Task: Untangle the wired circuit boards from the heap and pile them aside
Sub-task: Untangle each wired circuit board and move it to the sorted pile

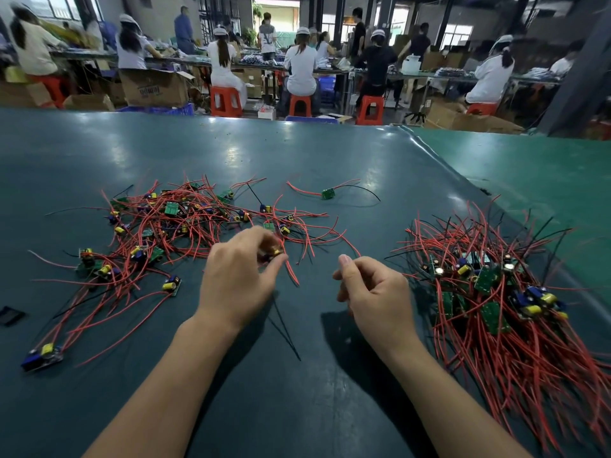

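The sorted pile (496, 292) lies right of your right hand (373, 292); the heap (185, 223) spreads beyond your left hand (238, 279). Left pinches a board (271, 251), light and rigid, its wires limp and likely to snag. Hold its edges. Right's fingers are curled; whether they hold a wire, I cannot tell.

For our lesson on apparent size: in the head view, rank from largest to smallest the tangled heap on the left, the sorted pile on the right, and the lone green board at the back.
1. tangled heap and sorted pile: both look alike in spread; the pile lies nearer the camera, so I won't rank them.
2. lone green board: clearly smallest.
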`<action>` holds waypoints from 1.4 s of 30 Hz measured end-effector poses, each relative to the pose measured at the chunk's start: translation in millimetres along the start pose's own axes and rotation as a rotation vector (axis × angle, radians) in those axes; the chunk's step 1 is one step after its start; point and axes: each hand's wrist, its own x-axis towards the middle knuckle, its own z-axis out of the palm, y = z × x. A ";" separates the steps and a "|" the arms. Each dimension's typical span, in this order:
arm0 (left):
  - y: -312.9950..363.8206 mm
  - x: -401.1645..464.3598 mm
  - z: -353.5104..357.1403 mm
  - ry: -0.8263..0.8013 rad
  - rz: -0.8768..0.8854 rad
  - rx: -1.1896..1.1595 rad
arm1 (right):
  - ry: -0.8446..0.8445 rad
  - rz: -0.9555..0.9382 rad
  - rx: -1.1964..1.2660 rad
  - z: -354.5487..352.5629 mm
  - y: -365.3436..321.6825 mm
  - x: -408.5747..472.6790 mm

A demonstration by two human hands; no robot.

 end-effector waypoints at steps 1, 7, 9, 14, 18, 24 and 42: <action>5.0 -0.9 1.3 0.037 0.097 -0.080 | -0.027 0.013 0.023 -0.4 -0.8 0.9; 22.4 -12.5 20.5 0.016 0.379 -0.200 | -0.204 0.119 0.357 1.9 -7.3 0.7; 23.9 -14.2 24.5 0.008 0.367 -0.243 | -0.148 0.089 0.317 -0.8 -7.4 1.4; 22.3 -12.2 28.7 0.046 0.380 -0.189 | -0.049 -0.161 -0.006 0.7 -4.0 -0.7; 16.5 -7.0 27.0 0.243 0.404 -0.051 | -0.100 0.160 0.257 6.6 -9.5 -0.2; 24.7 -12.1 28.2 0.176 0.393 -0.480 | -0.322 0.483 0.575 1.1 -12.3 7.3; 39.5 -22.2 44.9 -0.188 -0.243 -1.038 | -0.126 0.420 0.642 -4.5 -15.2 10.6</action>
